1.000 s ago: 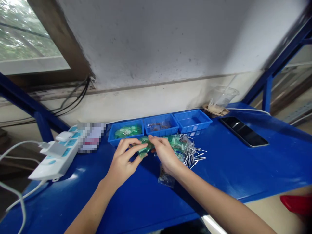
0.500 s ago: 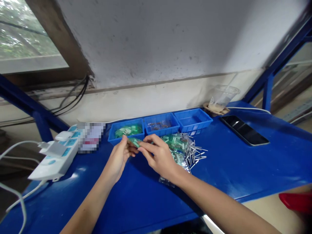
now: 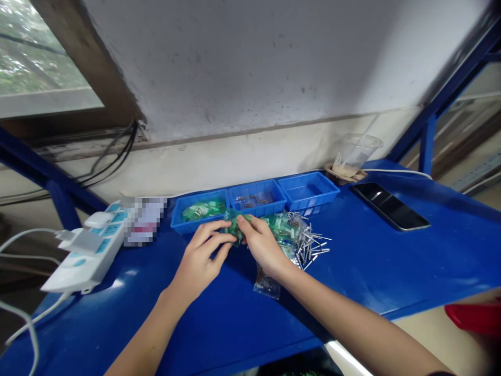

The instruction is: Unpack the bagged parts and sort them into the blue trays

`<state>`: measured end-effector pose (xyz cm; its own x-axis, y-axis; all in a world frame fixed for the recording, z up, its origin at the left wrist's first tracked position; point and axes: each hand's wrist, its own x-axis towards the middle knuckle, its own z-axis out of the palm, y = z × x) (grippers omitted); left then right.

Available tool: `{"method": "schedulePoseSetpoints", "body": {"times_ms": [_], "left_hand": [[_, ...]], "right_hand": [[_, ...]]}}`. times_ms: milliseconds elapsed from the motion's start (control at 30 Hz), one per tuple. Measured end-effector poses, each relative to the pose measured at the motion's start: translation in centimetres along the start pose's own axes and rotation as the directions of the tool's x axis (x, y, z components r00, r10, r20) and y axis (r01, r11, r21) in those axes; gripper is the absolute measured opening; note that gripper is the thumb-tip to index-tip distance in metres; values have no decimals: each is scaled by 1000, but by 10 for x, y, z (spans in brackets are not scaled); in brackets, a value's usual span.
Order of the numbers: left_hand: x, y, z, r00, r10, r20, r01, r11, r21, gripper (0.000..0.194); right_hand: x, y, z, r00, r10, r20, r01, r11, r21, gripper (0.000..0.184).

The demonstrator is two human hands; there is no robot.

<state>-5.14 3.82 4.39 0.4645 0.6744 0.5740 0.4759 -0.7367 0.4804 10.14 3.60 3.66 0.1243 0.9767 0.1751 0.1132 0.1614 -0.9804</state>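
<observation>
My right hand [image 3: 263, 244] pinches a small green plastic bag [image 3: 234, 228] from the right, thumb on top. My left hand [image 3: 202, 257] meets the bag from the left, its fingertips closed on the edge. What the bag contains is too small to make out. Just behind is a blue bin [image 3: 182, 226] with green bags in it. Beside my right hand lies a pile of green bags [image 3: 287, 230] with white pieces, next to loose thin metal pins [image 3: 313, 246]. A clear bag [image 3: 267, 287] lies below my right wrist.
A middle blue bin [image 3: 256, 209] holds small bagged parts; a third blue bin [image 3: 311, 196] stands to its right. A phone [image 3: 391, 206] and a plastic cup [image 3: 354, 154] are at the right. At the left sits a white power strip [image 3: 86, 256] with cables.
The green bag has moved slightly right and is turned more upright. My left hand has rolled over, its back now showing, and its fingers reach onto the bag. The clear bag shows more.
</observation>
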Motion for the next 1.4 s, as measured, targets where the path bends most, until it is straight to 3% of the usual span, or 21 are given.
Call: {"method": "schedulePoseSetpoints", "body": {"times_ms": [100, 133, 200, 267, 300, 367, 467, 567, 600, 667, 733, 767, 867, 933, 1000, 1067, 1133, 1200, 1267, 1333, 1400], "left_hand": [[1, -3, 3, 969, -244, 36, 246, 947, -206, 15], [2, -4, 3, 931, -358, 69, 360, 871, -335, 23], [5, -6, 2, 817, -544, 189, 539, 606, -585, 37], [8, -7, -1, 705, -648, 288, 608, 344, -715, 38], [9, -7, -2, 664, -683, 306, 621, 275, -734, 34], [9, -8, -3, 639, -726, 256, 625, 294, -723, 28], [5, -10, -3, 726, -687, 36, 561, 562, -608, 27], [1, -11, -3, 868, -467, -167, 404, 861, -310, 23], [1, -11, -3, 919, -350, -180, 318, 930, -185, 20], [0, -10, -2, 985, -120, -125, 122, 993, 9, 19], [0, -9, -1, 999, 1, -53, 3, 997, 72, 20], [0, -9, 0, 1000, -4, -24, 5, 998, 59, 20], [0, -8, 4, 977, -202, 73, 210, 970, -125, 22], [0, -9, 6, 909, -379, 171, 416, 836, -359, 33], [2, -11, 6, 820, -502, 274, 558, 595, -578, 51], [4, -12, 6, 740, -580, 341, 615, 379, -691, 52], [5, -14, 5, 705, -625, 335, 623, 321, -714, 37], [4, -16, 4, 736, -640, 221, 598, 460, -656, 25], [2, -18, 4, 815, -579, 28, 521, 711, -473, 21], [0, -17, 5, 912, -386, -139, 359, 915, -185, 19], [-1, -15, 5, 976, -131, -174, 143, 988, 55, 19]], "right_hand": [[-2, -1, -2, 982, -191, 14, 191, 977, -97, 25], [-4, -1, -3, 961, -275, 33, 277, 950, -145, 22], [-8, -2, -4, 901, -422, 104, 434, 867, -244, 22], [-12, 0, -3, 843, -506, 184, 537, 776, -331, 29], [-14, 1, -2, 825, -521, 219, 564, 739, -367, 33], [-17, 3, 0, 819, -514, 255, 573, 708, -413, 43], [-18, 1, 2, 864, -469, 183, 500, 761, -414, 47], [-12, -5, 0, 951, -306, 38, 302, 902, -308, 21], [-9, -7, -2, 975, -222, 20, 220, 944, -246, 11], [-3, -8, -5, 997, -78, 30, 81, 986, -145, 27], [1, -8, -7, 998, -43, 41, 48, 989, -142, 35], [2, -7, -8, 997, -69, 36, 74, 983, -170, 33], [0, -3, -7, 970, -241, 38, 242, 931, -272, 19], [-4, 0, -5, 930, -362, 66, 363, 874, -323, 21], [-7, 2, -4, 885, -452, 112, 459, 803, -379, 27], [-10, 2, -3, 849, -499, 172, 520, 736, -432, 32], [-12, 1, -2, 835, -507, 213, 542, 693, -474, 36], [-14, -2, -1, 855, -475, 206, 510, 702, -497, 38], [-13, -5, -1, 910, -390, 142, 406, 768, -495, 34], [-10, -8, -2, 968, -240, 72, 246, 859, -449, 25], [-6, -8, -3, 997, -63, 45, 75, 935, -347, 34]]}}
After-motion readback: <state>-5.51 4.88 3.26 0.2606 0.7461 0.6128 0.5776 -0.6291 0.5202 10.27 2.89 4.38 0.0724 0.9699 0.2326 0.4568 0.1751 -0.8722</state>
